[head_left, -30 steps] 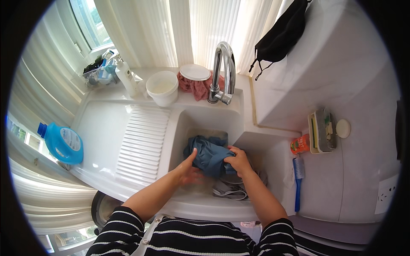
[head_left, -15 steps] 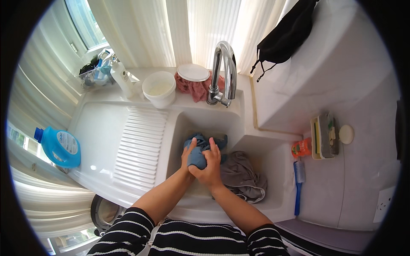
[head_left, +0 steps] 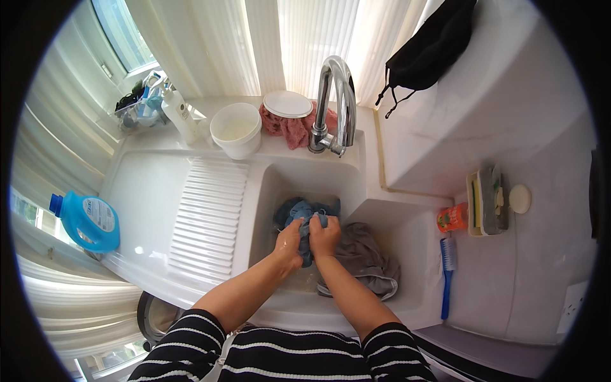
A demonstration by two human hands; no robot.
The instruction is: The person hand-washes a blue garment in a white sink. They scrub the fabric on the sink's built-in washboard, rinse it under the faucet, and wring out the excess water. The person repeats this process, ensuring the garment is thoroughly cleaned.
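Low in the sink (head_left: 312, 175), my left hand (head_left: 290, 243) and my right hand (head_left: 325, 237) have their fingers curled around the bunched blue cloth (head_left: 297, 209), which spreads in loose folds toward the back of the sink. Just beside my right hand, the grey garment (head_left: 367, 258) lies heaped in the sink's right part, while the ribbed washboard (head_left: 210, 219) adjoins the sink's left side and the blue brush (head_left: 447, 280) lies beyond its right edge. Behind the sink stand the chrome tap (head_left: 324, 105) and, further left, the white tub (head_left: 237, 141)
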